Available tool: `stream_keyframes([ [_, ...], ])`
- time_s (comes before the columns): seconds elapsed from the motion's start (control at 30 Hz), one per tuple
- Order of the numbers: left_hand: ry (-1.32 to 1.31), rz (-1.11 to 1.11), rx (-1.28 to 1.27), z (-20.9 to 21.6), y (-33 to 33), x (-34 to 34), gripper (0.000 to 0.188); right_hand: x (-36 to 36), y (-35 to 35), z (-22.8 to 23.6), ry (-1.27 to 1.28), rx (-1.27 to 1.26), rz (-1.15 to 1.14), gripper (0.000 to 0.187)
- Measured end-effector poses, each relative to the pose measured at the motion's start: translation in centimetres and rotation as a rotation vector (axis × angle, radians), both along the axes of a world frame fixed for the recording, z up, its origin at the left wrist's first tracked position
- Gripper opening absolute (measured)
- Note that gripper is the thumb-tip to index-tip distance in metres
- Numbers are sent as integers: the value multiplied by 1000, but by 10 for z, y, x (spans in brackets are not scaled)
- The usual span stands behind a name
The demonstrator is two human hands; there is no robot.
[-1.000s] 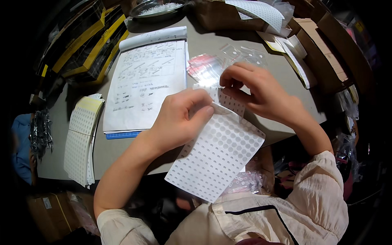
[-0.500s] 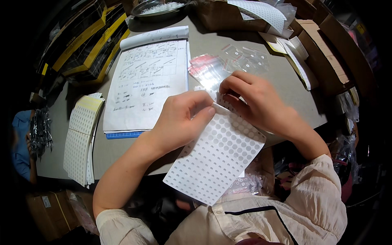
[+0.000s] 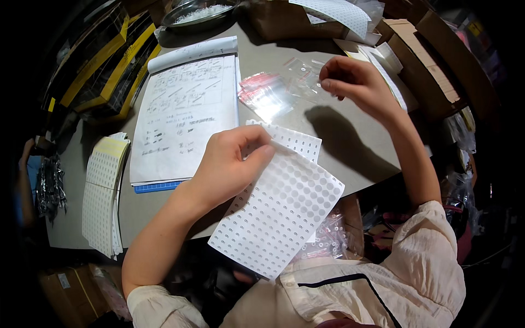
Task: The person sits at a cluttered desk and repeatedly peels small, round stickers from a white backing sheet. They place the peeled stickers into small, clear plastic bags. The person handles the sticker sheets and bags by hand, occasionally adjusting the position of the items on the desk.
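My left hand (image 3: 232,161) pinches the upper edge of a white sheet of round stickers (image 3: 262,224), which hangs past the table's front edge. Grey blank circles show where stickers are gone from its upper right part. Another sticker sheet (image 3: 306,143) lies under it on the table. Raised over the far right of the table is my right hand (image 3: 358,82), thumb and fingertips together; whatever they hold is too small to make out. Just left of it lie clear zip bags (image 3: 301,76) with small white rings inside. Beside those is a fanned pile of red-edged zip bags (image 3: 265,98).
A clipboard of handwritten papers (image 3: 180,115) lies left of centre, with stacked sticker sheets (image 3: 101,191) farther left. Black-and-yellow boxes (image 3: 104,71), a metal bowl (image 3: 199,13) and cardboard boxes (image 3: 426,60) line the far sides. Filled small bags (image 3: 328,238) lie below the table edge.
My right hand has left the sticker sheet and moved up and right to beside the clear bags. My left hand keeps its pinch on the sheet.
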State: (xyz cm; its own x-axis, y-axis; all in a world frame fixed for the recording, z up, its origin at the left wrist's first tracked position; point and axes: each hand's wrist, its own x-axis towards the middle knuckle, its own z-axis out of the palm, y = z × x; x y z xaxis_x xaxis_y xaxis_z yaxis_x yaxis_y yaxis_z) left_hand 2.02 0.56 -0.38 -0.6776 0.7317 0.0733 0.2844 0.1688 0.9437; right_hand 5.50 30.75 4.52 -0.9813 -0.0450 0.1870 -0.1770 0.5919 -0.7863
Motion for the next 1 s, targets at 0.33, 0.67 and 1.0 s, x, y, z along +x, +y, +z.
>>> stream_keyframes([
  [0.33, 37, -5, 23, -3, -1, -2, 19, -52, 37, -18, -315, 294, 1, 19],
  [0.67, 62, -2, -8, 3, -1, 0, 18, -53, 30, -19, -210, 682, -41, 27],
  [1.0, 11, -4, 9, -3, -1, -4, 16, -78, 29, 3, -171, 364, 55, 20],
])
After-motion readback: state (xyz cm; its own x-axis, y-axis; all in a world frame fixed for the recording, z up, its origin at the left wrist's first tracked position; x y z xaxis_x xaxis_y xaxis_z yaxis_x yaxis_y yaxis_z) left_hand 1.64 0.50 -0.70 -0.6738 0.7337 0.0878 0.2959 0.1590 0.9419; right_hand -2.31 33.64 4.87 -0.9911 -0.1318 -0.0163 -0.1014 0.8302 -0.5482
